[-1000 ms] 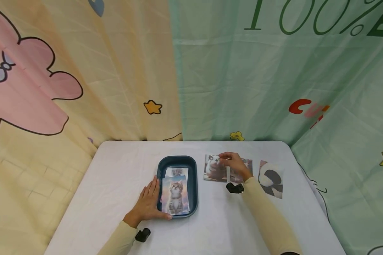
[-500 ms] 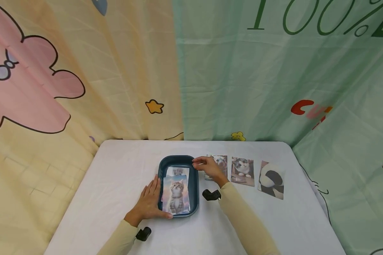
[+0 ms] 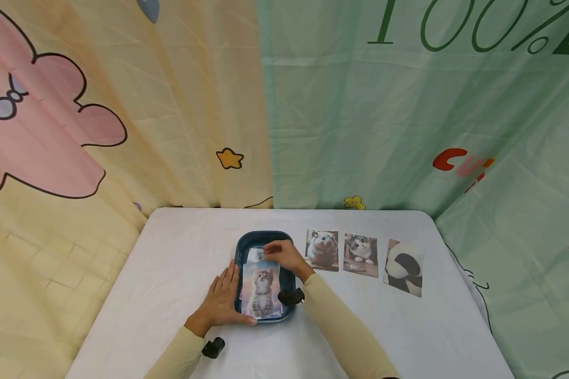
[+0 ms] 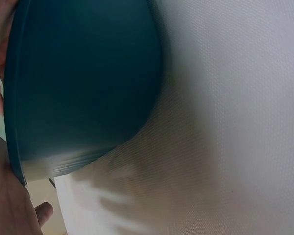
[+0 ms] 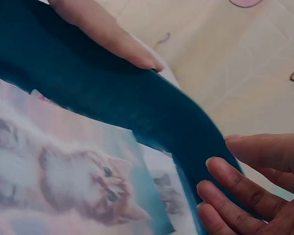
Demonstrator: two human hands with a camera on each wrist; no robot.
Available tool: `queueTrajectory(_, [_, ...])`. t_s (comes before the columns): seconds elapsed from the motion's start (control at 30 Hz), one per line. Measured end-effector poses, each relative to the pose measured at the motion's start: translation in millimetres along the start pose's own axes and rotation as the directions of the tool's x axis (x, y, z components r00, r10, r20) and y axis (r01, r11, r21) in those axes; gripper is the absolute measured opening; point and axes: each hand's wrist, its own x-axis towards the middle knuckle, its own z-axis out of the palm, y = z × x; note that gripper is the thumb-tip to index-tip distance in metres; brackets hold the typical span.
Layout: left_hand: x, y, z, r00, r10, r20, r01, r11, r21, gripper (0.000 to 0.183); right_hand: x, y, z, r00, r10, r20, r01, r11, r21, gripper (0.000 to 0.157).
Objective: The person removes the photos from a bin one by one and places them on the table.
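Lying near right fingers (image 5: pixel 242 183), kitten card (image 5: pixel 83 176)

High head view faces down; wrist close-ups share the tray (image 3: pixel 263 235).

Dark-teal, rounded rectangular tray (image 3: pixel 268 238): placed flat on the worktop (image 3: pixel 374 331).
Pastel printed card with striped kitten (image 3: pixel 262 289): laid face-up inside the tray.
Pale printed card (image 3: pixel 254 256): partly covered by it.

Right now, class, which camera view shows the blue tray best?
The head view: it frames the whole tray, partly covered by cards, the left hand and right hand. Left wrist shows part of its outer wall; right wrist, part of its inside.
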Motion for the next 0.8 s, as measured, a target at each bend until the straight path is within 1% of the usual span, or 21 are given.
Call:
queueTrajectory(0.03, [0.0,-0.1,-0.1,1.0,-0.002,0.006,0.002,1.0,0.003,0.147,1,2,3.7,1.0,0.003,-0.005,-0.003,1.0,-0.019,0.025])
queueTrajectory(0.13, [-0.1,-0.2,-0.3,1.0,0.005,-0.005,-0.005,1.0,-0.003,0.146,3,5,13.4,0.999,0.014,-0.037,-0.018,0.995,-0.093,0.023])
queueTrajectory(0.23, [0.2,-0.3,-0.6,1.0,0.01,-0.002,-0.01,1.0,0.005,0.146,4,8,21.5,0.998,0.018,-0.055,-0.027,0.984,-0.174,0.023])
queueTrajectory(0.3, [0.2,-0.1,-0.7,1.0,0.015,-0.004,-0.015,1.0,0.008,0.146,3,11,25.9,0.999,0.01,-0.053,-0.023,0.972,-0.235,0.025])
queueTrajectory(0.43, [0.2,-0.6,-0.5,1.0,0.015,-0.003,-0.015,1.0,0.005,0.147,0,16,32.7,0.999,-0.004,-0.041,-0.011,0.932,-0.362,0.027])
queueTrajectory(0.57, [-0.6,-0.7,-0.4,1.0,0.018,-0.009,-0.018,1.0,-0.008,0.147,-4,18,36.0,0.998,-0.003,-0.057,-0.02,0.916,-0.401,0.028])
queueTrajectory(0.7, [-1.4,-0.3,-0.4,0.999,0.025,-0.025,-0.025,1.0,-0.01,0.147,-8,16,35.9,0.995,-0.046,-0.086,0.006,0.907,-0.421,0.026])
queueTrajectory(0.73, [-1.4,-0.2,-0.5,0.999,0.024,-0.022,-0.024,1.0,-0.006,0.146,-9,15,35.6,0.994,-0.064,-0.09,0.021,0.908,-0.419,0.025])
queueTrajectory(0.8, [-1.2,0.0,-0.7,0.999,0.025,-0.023,-0.025,1.0,-0.004,0.146,-11,14,34.6,0.992,-0.088,-0.089,0.046,0.919,-0.391,0.023])
